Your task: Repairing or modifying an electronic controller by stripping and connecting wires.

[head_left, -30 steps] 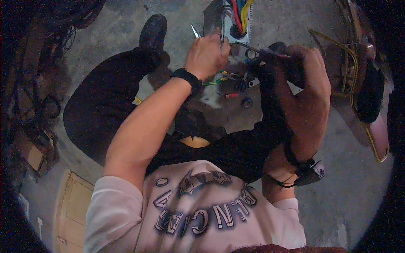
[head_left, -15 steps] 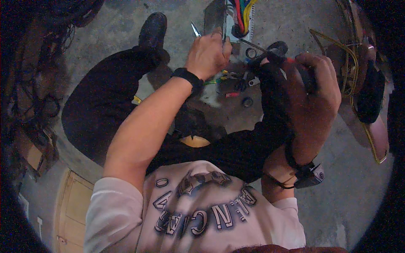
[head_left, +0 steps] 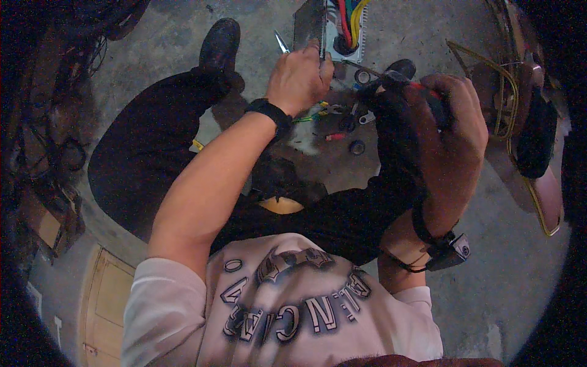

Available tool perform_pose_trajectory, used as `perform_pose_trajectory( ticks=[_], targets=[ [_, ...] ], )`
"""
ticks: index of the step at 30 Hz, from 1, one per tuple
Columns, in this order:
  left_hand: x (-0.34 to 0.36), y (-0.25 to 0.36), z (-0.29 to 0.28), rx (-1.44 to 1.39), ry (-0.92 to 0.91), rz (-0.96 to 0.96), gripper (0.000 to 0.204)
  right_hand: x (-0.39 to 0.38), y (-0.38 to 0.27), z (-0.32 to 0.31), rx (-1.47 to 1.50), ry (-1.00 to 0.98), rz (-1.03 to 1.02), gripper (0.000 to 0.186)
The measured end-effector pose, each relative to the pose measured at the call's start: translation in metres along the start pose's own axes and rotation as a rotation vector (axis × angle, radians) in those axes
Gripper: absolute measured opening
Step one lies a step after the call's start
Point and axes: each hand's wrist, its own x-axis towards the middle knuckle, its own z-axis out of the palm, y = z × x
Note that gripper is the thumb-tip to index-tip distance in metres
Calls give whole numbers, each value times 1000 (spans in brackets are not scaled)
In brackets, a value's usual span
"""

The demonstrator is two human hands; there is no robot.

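Observation:
My left hand (head_left: 301, 78) grips the near edge of a finned metal box (head_left: 327, 27) that stands on the concrete floor, with red, blue and yellow wires (head_left: 348, 18) coming out of its top. My right hand (head_left: 449, 131) is closed around the red and black handle of a screwdriver (head_left: 422, 98). Its thin shaft points left toward the box, close to my left hand. A black band sits on my left wrist, and a small device is strapped to my right wrist.
Small loose parts, sockets and bits (head_left: 348, 125) lie on the floor between my legs. My black shoe (head_left: 220, 43) rests at the upper left. Yellow cabling and a dark frame (head_left: 520, 122) stand to the right. Tangled wires (head_left: 43, 140) fill the left side.
My right hand has lifted the screwdriver and swung it rightward and up, turning the shaft toward the box. My left hand stays on the box.

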Motion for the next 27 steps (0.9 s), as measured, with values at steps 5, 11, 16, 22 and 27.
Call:
perform_pose_trajectory(
  ticks=[5, 11, 16, 22, 27],
  targets=[
    [0, 0, -1, -11, -17, -13, 35, 0, -3, 0, -9, -7, 25, 18],
    [-1, -7, 3, -1, -4, 45, 34, 2, 0, 2, -47, 34, -16, 19],
    [1, -4, 4, -21, 73, 128, 28, 4, -2, -1, -5, 56, 25, 18],
    [6, -7, 15, -130, 122, 221, 18, 6, 5, -10, 27, 43, 76, 17],
    [14, 0, 24, -87, 143, 293, 19, 1, 7, -16, -5, 9, 224, 16]
  ],
)
